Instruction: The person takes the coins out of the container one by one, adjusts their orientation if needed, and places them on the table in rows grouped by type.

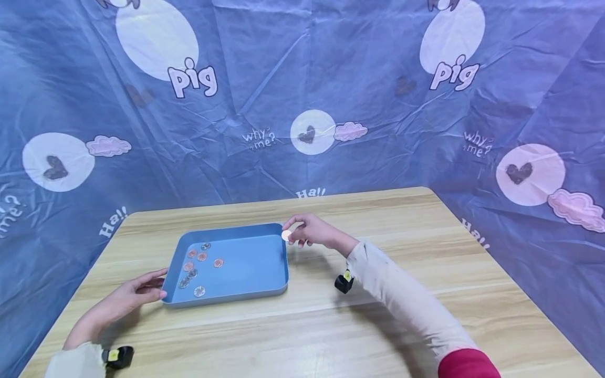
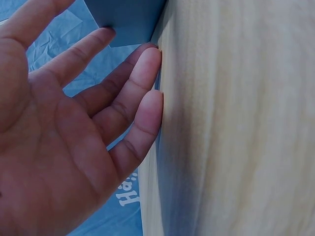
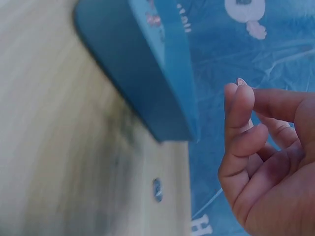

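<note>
A blue rectangular tray (image 1: 250,268) lies on the table, with several silver and copper coins, such as a copper coin (image 1: 218,263), in its left half. My left hand (image 1: 124,300) touches the tray's left end with relaxed fingers; the left wrist view shows a fingertip against the tray's wall (image 2: 130,24). At the tray's far right corner, my right hand (image 1: 314,231) pinches a coin (image 1: 286,235) between thumb and fingertips. Only a coppery edge of that coin (image 3: 240,81) shows in the right wrist view, level with the tray's rim or above it.
One more coin (image 3: 157,190) lies on the wooden table beyond the tray's right end, seen in the right wrist view. A blue printed cloth (image 1: 274,94) hangs behind and beside the table (image 1: 293,336).
</note>
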`<state>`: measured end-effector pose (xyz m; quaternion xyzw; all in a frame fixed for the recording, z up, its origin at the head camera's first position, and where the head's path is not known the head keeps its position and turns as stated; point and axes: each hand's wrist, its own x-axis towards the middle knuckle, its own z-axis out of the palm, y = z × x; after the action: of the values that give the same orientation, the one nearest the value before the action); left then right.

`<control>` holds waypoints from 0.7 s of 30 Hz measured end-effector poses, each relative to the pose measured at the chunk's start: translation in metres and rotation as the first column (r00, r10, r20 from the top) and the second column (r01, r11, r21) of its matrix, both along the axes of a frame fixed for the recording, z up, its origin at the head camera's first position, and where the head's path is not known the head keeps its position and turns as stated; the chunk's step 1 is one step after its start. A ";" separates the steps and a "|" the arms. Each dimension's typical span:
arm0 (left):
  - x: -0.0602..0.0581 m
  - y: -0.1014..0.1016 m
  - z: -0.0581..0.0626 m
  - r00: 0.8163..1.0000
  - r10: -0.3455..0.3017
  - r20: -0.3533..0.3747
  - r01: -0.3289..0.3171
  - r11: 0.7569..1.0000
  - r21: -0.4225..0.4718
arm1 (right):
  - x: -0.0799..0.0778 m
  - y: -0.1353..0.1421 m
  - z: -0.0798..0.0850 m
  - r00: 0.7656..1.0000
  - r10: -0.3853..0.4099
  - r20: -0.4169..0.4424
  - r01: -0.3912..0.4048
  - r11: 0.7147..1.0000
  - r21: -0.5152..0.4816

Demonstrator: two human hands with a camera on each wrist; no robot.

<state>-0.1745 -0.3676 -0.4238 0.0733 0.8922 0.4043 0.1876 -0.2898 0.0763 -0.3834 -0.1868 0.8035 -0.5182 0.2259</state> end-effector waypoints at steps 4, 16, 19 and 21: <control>0.000 -0.001 0.000 1.000 -0.001 0.005 0.001 1.000 -0.006 | -0.001 0.007 -0.009 0.999 -0.030 0.016 0.029 0.999 0.022; -0.001 -0.001 -0.001 1.000 -0.001 -0.002 0.001 1.000 -0.003 | 0.003 0.020 -0.038 0.998 -0.042 0.056 0.038 0.997 0.065; 0.000 -0.001 -0.002 1.000 -0.001 -0.014 0.001 1.000 0.002 | 0.005 0.023 -0.040 0.997 -0.048 0.061 0.042 0.995 0.089; 0.000 -0.001 -0.002 1.000 -0.003 -0.021 0.003 1.000 0.001 | 0.005 0.025 -0.042 0.997 -0.051 0.063 0.045 0.993 0.105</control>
<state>-0.1747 -0.3683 -0.4256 0.0789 0.8937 0.4038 0.1790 -0.2845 0.1011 -0.4253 -0.1384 0.8257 -0.4870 0.2489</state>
